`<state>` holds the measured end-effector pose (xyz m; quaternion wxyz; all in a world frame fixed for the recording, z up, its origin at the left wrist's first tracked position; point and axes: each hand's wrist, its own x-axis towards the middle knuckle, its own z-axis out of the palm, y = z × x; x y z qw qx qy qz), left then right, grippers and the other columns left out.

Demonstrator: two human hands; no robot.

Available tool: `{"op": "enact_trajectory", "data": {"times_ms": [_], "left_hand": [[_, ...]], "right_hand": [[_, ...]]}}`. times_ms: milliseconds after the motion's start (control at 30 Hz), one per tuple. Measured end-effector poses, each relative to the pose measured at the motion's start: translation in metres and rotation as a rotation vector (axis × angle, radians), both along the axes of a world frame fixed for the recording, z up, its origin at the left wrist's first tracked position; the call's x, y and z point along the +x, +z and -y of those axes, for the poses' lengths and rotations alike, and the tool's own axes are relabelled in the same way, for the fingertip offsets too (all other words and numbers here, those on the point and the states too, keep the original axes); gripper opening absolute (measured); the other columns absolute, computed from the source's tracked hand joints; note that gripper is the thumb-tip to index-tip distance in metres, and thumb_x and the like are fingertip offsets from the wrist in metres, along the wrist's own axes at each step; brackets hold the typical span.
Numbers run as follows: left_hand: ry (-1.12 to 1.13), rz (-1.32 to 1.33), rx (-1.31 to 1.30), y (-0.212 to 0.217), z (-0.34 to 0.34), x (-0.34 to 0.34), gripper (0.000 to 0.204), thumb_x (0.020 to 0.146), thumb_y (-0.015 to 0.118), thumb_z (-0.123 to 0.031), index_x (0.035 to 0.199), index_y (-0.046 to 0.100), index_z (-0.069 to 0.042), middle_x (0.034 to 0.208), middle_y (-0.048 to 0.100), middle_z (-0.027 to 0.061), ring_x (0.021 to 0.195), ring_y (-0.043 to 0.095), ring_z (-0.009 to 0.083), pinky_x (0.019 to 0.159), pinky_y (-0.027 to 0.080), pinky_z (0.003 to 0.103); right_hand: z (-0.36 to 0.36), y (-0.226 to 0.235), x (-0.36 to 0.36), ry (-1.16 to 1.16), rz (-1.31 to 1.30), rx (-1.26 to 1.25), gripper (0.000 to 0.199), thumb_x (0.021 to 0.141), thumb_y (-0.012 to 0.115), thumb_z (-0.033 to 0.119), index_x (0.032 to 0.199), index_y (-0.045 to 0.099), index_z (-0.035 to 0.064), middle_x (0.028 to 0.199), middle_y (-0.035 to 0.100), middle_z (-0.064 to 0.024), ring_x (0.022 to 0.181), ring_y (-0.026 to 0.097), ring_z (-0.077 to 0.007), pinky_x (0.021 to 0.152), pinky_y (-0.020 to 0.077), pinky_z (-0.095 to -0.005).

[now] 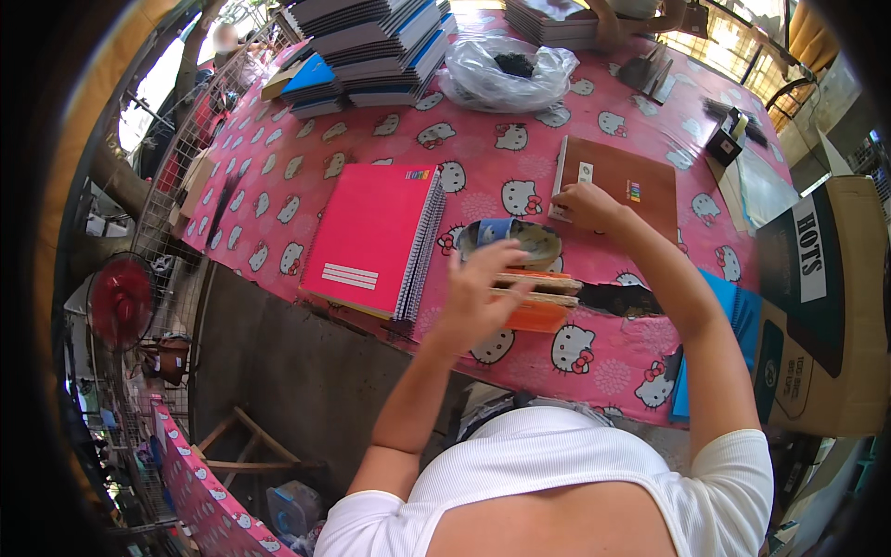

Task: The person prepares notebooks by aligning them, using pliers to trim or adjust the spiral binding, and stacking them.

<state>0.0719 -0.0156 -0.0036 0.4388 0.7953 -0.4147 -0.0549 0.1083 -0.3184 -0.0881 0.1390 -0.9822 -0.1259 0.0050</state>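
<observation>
My right hand (pixel 587 205) presses a small white label (pixel 562 210) down at the near left corner of a brown notebook cover (pixel 624 181) on the pink patterned table (pixel 483 158). My left hand (pixel 483 288) hovers with fingers spread over a round bowl (pixel 529 243) and a small stack of orange and wooden boards (pixel 540 295), holding nothing that I can make out. A pink spiral-bound notebook (pixel 371 237) lies flat to the left of that hand.
Stacks of notebooks (pixel 371 46) and a clear plastic bag (pixel 506 72) stand at the far side. A cardboard box (pixel 821 306) sits at the right edge. A small dark box (pixel 726 139) rests far right. A red fan (pixel 119 302) stands below left.
</observation>
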Motion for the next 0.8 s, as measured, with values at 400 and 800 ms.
{"op": "enact_trajectory", "data": {"times_ms": [400,800], "left_hand": [[-0.122,0.124,0.142,-0.037,0.025,-0.019,0.036,0.086,0.062,-0.032,0.119,0.059,-0.016,0.115,0.061,0.0033,0.113,0.052,0.0211,0.106,0.013,0.058],[0.696,0.215,0.643,-0.044,-0.044,0.058,0.055,0.085,0.061,-0.036,0.135,0.045,-0.02,0.143,0.033,0.015,0.129,0.031,0.0358,0.097,0.027,0.062]], "right_hand": [[0.006,0.015,0.002,0.009,-0.045,0.122,0.02,0.075,0.059,0.008,0.091,0.069,0.0025,0.085,0.065,-0.0201,0.085,0.063,-0.0366,0.077,0.0491,-0.044],[-0.026,-0.003,-0.022,-0.067,0.123,-0.197,0.024,0.079,0.062,0.015,0.102,0.062,0.0066,0.094,0.061,-0.0179,0.086,0.063,-0.0353,0.074,0.0515,-0.0428]]}}
